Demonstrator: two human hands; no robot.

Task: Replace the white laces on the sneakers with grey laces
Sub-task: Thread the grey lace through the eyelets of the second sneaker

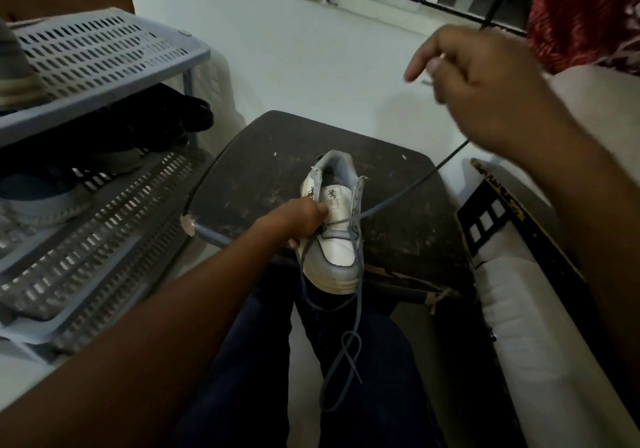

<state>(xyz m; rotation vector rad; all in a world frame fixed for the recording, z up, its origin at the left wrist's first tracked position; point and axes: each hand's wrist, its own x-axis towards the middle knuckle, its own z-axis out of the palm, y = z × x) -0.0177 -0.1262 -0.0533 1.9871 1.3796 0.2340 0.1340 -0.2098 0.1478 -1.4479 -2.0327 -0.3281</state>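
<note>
L hand (300, 221) grips sneaker (334, 229) on dark stool (398, 205); R hand (485, 87) pinches grey lace (408, 189), raised, taut. Pull straight thru eyelet, keep shoe pinned, even both ends.

One sneaker, one lace, two hands.

One sneaker (334, 226) on one dark counter (398, 212); one grey lace (356, 302) threaded through it; two hands, left (298, 221) and right (485, 87); one two-tier rack (104, 56) beside them.
</note>
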